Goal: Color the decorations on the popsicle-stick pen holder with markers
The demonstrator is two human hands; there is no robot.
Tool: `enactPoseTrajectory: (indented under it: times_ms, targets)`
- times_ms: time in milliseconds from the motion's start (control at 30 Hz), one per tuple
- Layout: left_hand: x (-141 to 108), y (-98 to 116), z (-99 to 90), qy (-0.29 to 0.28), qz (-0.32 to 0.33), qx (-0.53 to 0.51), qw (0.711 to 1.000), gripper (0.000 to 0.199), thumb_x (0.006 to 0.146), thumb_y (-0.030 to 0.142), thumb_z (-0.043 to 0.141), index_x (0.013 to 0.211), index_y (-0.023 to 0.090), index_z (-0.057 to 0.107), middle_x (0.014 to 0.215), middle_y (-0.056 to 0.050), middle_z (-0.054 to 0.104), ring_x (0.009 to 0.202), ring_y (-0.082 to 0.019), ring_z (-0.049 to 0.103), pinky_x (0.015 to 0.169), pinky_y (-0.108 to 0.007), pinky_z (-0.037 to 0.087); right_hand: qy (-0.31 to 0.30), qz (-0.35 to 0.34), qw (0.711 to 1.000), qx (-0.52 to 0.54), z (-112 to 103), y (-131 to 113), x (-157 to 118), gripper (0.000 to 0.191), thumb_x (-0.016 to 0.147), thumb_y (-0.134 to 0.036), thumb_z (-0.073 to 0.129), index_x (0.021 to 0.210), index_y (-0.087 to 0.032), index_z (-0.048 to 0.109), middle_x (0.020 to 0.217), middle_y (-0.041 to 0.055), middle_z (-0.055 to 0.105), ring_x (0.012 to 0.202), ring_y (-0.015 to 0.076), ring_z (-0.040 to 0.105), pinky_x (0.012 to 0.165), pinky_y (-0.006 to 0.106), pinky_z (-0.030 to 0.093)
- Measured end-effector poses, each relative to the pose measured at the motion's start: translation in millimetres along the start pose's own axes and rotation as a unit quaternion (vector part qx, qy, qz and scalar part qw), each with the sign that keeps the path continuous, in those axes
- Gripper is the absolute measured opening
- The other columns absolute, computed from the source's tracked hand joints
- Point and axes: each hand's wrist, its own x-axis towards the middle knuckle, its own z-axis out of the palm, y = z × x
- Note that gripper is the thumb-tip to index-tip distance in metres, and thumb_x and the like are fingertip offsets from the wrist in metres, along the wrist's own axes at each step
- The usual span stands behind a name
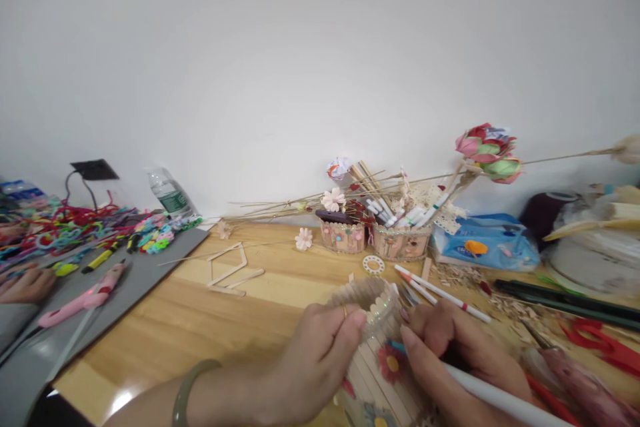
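One slip looks possible: the blue-tipped pen could smear past the red flower if the wooden-stick cup twists, since the left hand seems to steady only one side. That hand's thumb and curled fingers press together on the cup near its rim; the cup is between the two grips. The right hand pinches the pen between thumb and fingers, tip just beside the flower.
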Motion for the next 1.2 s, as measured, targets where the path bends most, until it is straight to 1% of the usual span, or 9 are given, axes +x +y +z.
enactPoseTrajectory:
  times_ms: [100,167,267,533,700,867,967,1100,1200]
  targets:
    - [0,-1,0.1,-0.001,0.002,-0.004,1.0,0.039,0.092,0.039,0.021,0.061,0.02,0.034,0.057,0.004,0.036,0.054,-0.011,0.034,0.054,-0.023,0.033,-0.009,0.02,0.999,0.03,-3,-9,7,0.031,0.077,-0.027,0.057,0.053,-0.024,0.038,0.049,-0.0041,0.044,0.045,0.013,0.044,0.041,0.023,0.038]
    - [0,-1,0.0,-0.003,0.004,-0.001,1.0,0.039,0.092,0.04,0.02,0.061,0.02,0.033,0.057,0.003,0.036,0.054,-0.011,0.034,0.054,-0.023,0.033,-0.043,0.034,0.997,0.052,-6,-16,12,0.033,0.076,-0.029,0.057,0.05,-0.025,0.036,0.048,-0.0028,0.045,0.046,0.0152,0.048,0.044,0.026,0.041]
    - [0,-2,0.5,-0.003,0.0,0.004,1.0,0.039,0.092,0.041,0.02,0.061,0.021,0.031,0.057,0.004,0.034,0.053,-0.011,0.033,0.053,-0.023,0.033,-0.044,0.045,0.996,0.059,-8,-21,15,0.036,0.075,-0.029,0.058,0.049,-0.025,0.034,0.047,-0.0025,0.044,0.045,0.0156,0.047,0.044,0.027,0.041]
    - [1,2,-0.3,-0.002,-0.005,0.013,1.0,0.04,0.091,0.042,0.02,0.06,0.02,0.033,0.057,0.003,0.039,0.054,-0.011,0.037,0.056,-0.023,0.037,-0.009,0.038,0.998,0.042,1,-3,4,0.031,0.078,-0.025,0.054,0.056,-0.024,0.033,0.052,-0.0045,0.041,0.047,0.0125,0.04,0.045,0.024,0.036]
    - [1,3,-1.5,0.002,-0.011,0.026,1.0,0.039,0.091,0.04,0.021,0.059,0.021,0.034,0.056,0.003,0.041,0.053,-0.011,0.038,0.056,-0.023,0.039,-0.017,0.028,0.999,0.036,1,6,-3,0.027,0.079,-0.023,0.052,0.059,-0.024,0.034,0.055,-0.0058,0.041,0.048,0.0108,0.038,0.042,0.021,0.033]
    - [0,0,0.0,0.012,-0.008,0.034,0.999,0.037,0.09,0.038,0.022,0.059,0.021,0.033,0.056,0.003,0.041,0.053,-0.011,0.038,0.055,-0.023,0.038,0.005,0.016,1.0,0.002,-1,3,0,0.027,0.079,-0.021,0.051,0.057,-0.023,0.035,0.052,-0.0064,0.041,0.045,0.01,0.038,0.039,0.021,0.031]
    - [0,0,-0.5,0.006,-0.011,0.032,0.999,0.037,0.09,0.038,0.022,0.06,0.021,0.034,0.056,0.003,0.04,0.053,-0.011,0.038,0.056,-0.023,0.039,-0.008,0.018,1.0,-0.001,-2,-2,4,0.026,0.076,-0.02,0.054,0.055,-0.024,0.039,0.052,-0.0054,0.045,0.046,0.0107,0.043,0.043,0.022,0.037]
    - [1,5,-2.1,0.004,-0.009,0.038,0.999,0.036,0.09,0.037,0.021,0.059,0.021,0.032,0.056,0.003,0.039,0.054,-0.011,0.037,0.056,-0.024,0.04,-0.008,0.035,0.999,0.024,0,-3,7,0.035,0.074,-0.026,0.056,0.051,-0.025,0.031,0.046,-0.0048,0.04,0.042,0.0126,0.041,0.041,0.025,0.037]
    - [1,8,-2.3,0.006,-0.01,0.051,0.999,0.036,0.09,0.037,0.021,0.059,0.021,0.03,0.054,0.003,0.037,0.053,-0.011,0.036,0.056,-0.024,0.04,0.011,0.031,0.999,0.036,3,-1,7,0.037,0.073,-0.027,0.058,0.05,-0.025,0.029,0.045,-0.0036,0.04,0.042,0.0139,0.04,0.04,0.028,0.036]
